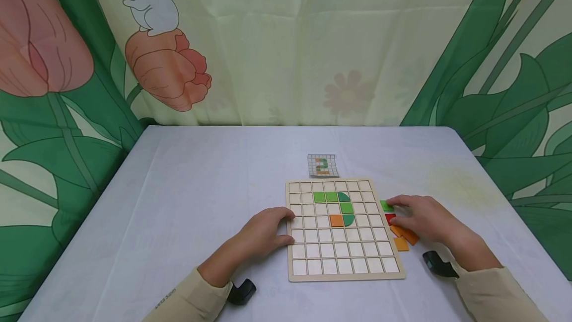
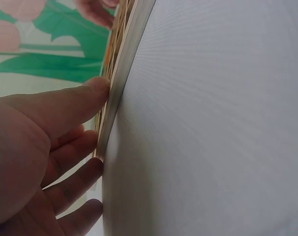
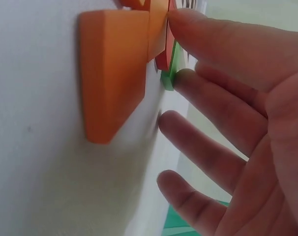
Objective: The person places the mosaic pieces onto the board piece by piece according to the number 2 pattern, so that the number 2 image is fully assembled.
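Observation:
A wooden grid board (image 1: pixel 308 236) lies on the table. On it are green squares (image 1: pixel 331 197), darker green rounded pieces (image 1: pixel 343 197) and one orange square (image 1: pixel 336 220). At the board's left edge rests my left hand (image 1: pixel 263 232), thumb and fingertips touching the rim, fingers loosely extended. Beyond the right edge, my right hand (image 1: pixel 426 220) reaches over loose tiles. In the right wrist view its thumb is at the red tile (image 3: pixel 163 56) and its index fingertip at the green tile (image 3: pixel 168 80). An orange tile (image 3: pixel 112 69) lies closer to that camera.
A small printed card (image 1: pixel 322 165) with a grid pattern lies just behind the board. More orange tiles (image 1: pixel 401 244) lie along the board's right side. A white cloth covers the table (image 1: pixel 201 178), and a patterned curtain (image 1: pixel 277 53) hangs behind it.

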A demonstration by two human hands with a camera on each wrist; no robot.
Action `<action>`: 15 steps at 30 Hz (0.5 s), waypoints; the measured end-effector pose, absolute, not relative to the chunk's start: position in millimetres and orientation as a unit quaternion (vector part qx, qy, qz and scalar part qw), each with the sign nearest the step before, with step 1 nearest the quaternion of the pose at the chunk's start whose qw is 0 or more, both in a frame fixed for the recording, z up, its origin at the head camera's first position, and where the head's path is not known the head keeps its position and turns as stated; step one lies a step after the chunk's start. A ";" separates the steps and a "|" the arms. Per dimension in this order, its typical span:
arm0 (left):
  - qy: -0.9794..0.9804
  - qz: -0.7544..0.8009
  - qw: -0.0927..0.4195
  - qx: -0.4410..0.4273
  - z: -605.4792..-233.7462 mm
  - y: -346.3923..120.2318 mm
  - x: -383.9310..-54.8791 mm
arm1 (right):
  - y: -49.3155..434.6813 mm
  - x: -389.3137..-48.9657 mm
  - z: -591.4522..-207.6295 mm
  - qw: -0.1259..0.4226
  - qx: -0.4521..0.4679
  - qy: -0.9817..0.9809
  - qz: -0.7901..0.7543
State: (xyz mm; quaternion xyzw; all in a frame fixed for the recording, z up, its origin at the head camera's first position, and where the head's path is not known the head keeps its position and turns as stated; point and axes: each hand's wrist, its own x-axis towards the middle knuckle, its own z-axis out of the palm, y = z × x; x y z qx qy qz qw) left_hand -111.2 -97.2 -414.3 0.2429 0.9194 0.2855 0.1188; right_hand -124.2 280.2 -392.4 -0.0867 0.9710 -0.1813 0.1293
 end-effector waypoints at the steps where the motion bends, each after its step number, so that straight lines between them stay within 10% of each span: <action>1: 0.920 0.286 0.119 0.242 -414.1 -97.1 -111.2 | 280.4 -124.6 -392.5 0.130 -0.086 0.971 -0.182; 15: 0.922 0.281 0.118 0.239 -414.1 -96.4 -111.2 | 278.3 -124.9 -390.4 0.092 -0.085 0.973 -0.194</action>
